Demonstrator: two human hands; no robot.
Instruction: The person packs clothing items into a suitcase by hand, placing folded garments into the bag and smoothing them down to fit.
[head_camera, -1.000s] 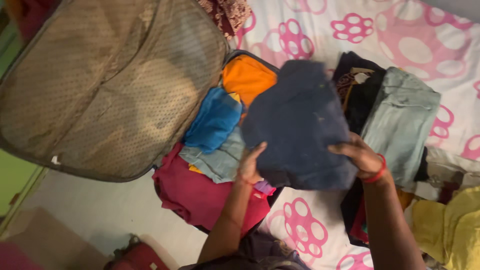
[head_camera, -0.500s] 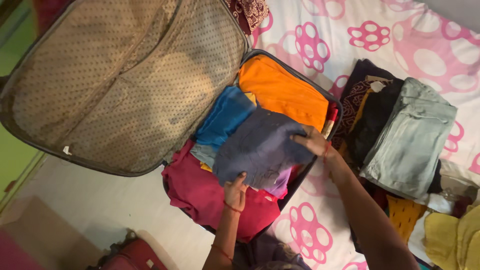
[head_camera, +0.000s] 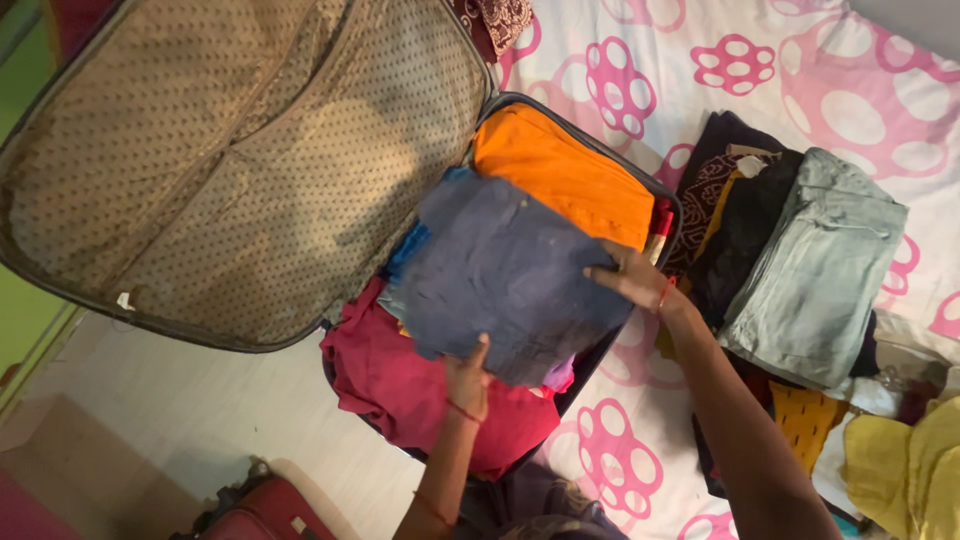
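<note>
We saw a folded dark blue cloth (head_camera: 510, 275) lying flat on top of the clothes in the open suitcase (head_camera: 672, 205). The left hand (head_camera: 465, 378) held its near edge, with the fingers closed on the cloth. The right hand (head_camera: 628, 277) held its right edge, and those fingers were closed on the cloth too. Both arms reached out from below, the right one long and slanted. Under the cloth lay an orange cloth (head_camera: 565, 175), a bright blue cloth (head_camera: 405, 250) and a red cloth (head_camera: 400, 385). The dotted lid (head_camera: 230, 160) stood open on the left. The suitcase sat on a bed sheet (head_camera: 640, 80) with pink shapes. A pale green folded cloth (head_camera: 815, 265) lay on a pile nearby.
</note>
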